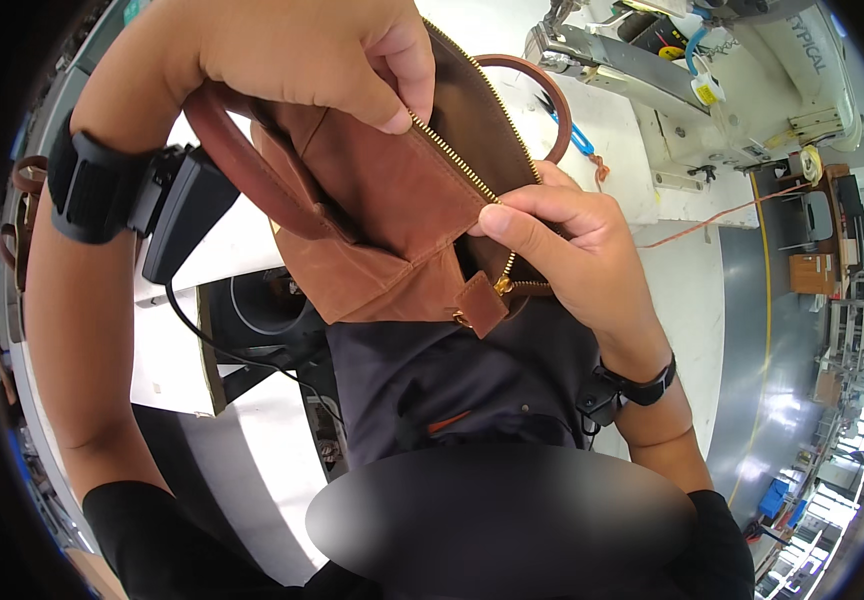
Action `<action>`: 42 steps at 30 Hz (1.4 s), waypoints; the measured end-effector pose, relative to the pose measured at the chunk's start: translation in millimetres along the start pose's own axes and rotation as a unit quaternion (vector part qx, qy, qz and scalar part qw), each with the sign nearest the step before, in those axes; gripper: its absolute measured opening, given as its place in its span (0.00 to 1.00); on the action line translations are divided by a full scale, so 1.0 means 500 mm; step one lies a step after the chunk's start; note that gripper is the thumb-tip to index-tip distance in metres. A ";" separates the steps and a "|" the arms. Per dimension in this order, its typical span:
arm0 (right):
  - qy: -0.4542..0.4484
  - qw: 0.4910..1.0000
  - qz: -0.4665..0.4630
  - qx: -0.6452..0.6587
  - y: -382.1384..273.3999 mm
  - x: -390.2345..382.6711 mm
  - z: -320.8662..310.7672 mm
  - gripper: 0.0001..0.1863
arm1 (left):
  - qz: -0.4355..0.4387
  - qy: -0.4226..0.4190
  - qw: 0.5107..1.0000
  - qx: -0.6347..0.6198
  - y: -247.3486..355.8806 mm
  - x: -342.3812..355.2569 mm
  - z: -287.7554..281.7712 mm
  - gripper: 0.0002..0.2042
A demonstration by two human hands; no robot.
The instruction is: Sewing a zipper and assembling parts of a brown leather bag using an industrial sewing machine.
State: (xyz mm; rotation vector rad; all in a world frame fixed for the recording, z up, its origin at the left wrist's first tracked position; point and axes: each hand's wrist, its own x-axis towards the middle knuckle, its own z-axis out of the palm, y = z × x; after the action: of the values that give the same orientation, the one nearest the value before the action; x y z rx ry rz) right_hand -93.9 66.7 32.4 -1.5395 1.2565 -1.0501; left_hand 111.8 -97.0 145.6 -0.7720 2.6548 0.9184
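Note:
A brown handbag [352, 275] is held up in front of my lap, its zipped top spread apart so that the lining inside shows. My left hand [317, 50] reaches over from the far left and pinches one edge of the bag's gold-toothed zipper [452, 157]. Lower along that same edge, my right hand [587, 245] grips the zipper between thumb and fingers. Below the right thumb sit the gold zipper slider [503, 285] and a small brown leather tab [482, 306]. One rounded handle [252, 165] lies by my left wrist, the other handle [557, 95] beyond the bag.
A sewing machine [792, 90] stands at the upper right on the white worktable [607, 115]. Blue-handled thread snips [580, 138] lie behind the bag. Black devices [187, 215] are strapped to both wrists, a cable hanging from the left one. Cardboard boxes [812, 275] are farther right.

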 end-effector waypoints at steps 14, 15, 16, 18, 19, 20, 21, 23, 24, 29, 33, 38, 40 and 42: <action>0.040 0.998 0.009 0.046 0.034 0.000 0.002 0.10 | -0.111 0.119 0.987 0.016 -0.087 -0.080 -0.067 0.11; 0.043 0.996 0.029 0.066 0.033 0.001 0.004 0.10 | -0.117 0.120 0.986 0.018 -0.090 -0.082 -0.065 0.11; 0.040 0.996 0.027 0.069 0.035 0.003 0.004 0.10 | -0.115 0.150 0.981 0.049 -0.091 -0.084 -0.065 0.11; 0.043 0.995 0.032 0.088 0.041 0.004 0.004 0.10 | -0.144 0.198 0.966 0.081 -0.080 -0.080 -0.060 0.12; 0.044 0.995 0.031 0.089 0.040 0.004 0.006 0.10 | -0.144 0.197 0.966 0.083 -0.098 -0.079 -0.055 0.12; 0.046 0.995 0.026 0.085 0.039 0.004 0.008 0.10 | -0.108 0.208 0.971 0.050 -0.130 -0.077 -0.048 0.11; 0.048 0.995 0.022 0.080 0.037 0.004 0.007 0.10 | -0.071 0.219 0.973 0.016 -0.141 -0.074 -0.044 0.11; 0.050 0.996 0.026 0.072 0.040 0.003 0.003 0.11 | -0.060 0.229 0.971 0.013 -0.157 -0.076 -0.043 0.12; 0.047 0.996 0.031 0.065 0.042 0.002 0.001 0.11 | -0.055 0.240 0.969 0.008 -0.159 -0.076 -0.041 0.13; 0.052 0.996 0.024 0.066 0.048 0.000 0.002 0.11 | -0.047 0.258 0.965 0.013 -0.170 -0.075 -0.040 0.14; 0.048 0.996 0.026 0.065 0.045 0.000 0.005 0.11 | -0.014 0.283 0.959 -0.021 -0.187 -0.084 -0.031 0.15; 0.049 0.996 0.039 0.061 0.039 -0.001 0.008 0.11 | -0.013 0.252 0.967 -0.044 -0.194 -0.090 -0.037 0.15; 0.053 0.995 0.042 0.073 0.036 -0.003 0.008 0.11 | -0.021 0.252 0.967 -0.035 -0.189 -0.092 -0.040 0.15; 0.048 0.996 0.041 0.068 0.039 -0.007 0.005 0.10 | 0.002 0.267 0.963 -0.025 -0.197 -0.089 -0.037 0.15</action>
State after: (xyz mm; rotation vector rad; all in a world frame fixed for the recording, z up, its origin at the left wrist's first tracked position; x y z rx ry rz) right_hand -97.1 68.0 13.0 -1.3375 1.2760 -1.1424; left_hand 202.3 -156.2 126.7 -1.1679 3.0934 0.8787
